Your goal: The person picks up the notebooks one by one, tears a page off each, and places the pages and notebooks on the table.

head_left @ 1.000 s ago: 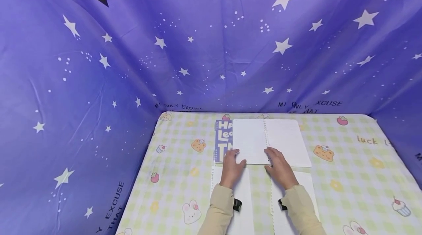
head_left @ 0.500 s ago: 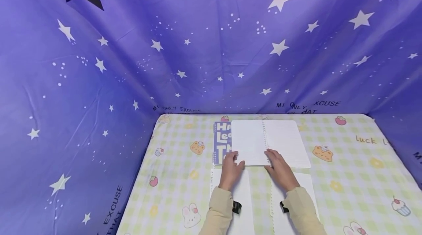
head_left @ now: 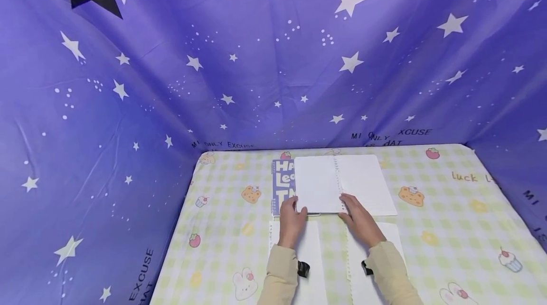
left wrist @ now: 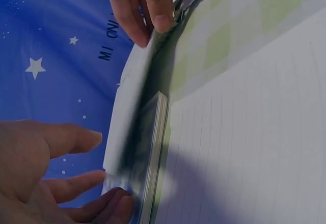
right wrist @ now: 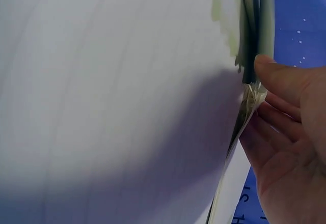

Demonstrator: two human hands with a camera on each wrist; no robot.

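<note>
An open ring-bound notebook (head_left: 363, 184) with white pages lies at the table's back middle. It overlaps a purple-covered notebook (head_left: 282, 181) with big white letters. My left hand (head_left: 291, 222) is at the open notebook's near left corner, thumb and fingers spread. In the left wrist view the left hand's lower fingers (left wrist: 122, 206) touch the book edge, and a page lifts beside them. My right hand (head_left: 361, 222) pinches the near edge at the ring binding. The right wrist view shows its thumb (right wrist: 270, 63) against the bound edge, other fingers behind.
Two white lined sheets with punched edges, a left sheet (head_left: 312, 257) and a right sheet (head_left: 386, 236), lie under my forearms. A checked cloth (head_left: 231, 219) with cartoon prints covers the table. A purple star-printed curtain (head_left: 265, 77) stands round its back and sides.
The whole head view has shifted slightly, with the table and notebooks sliding left in it. Both hands stay at nearly the same spots on the notebooks.
</note>
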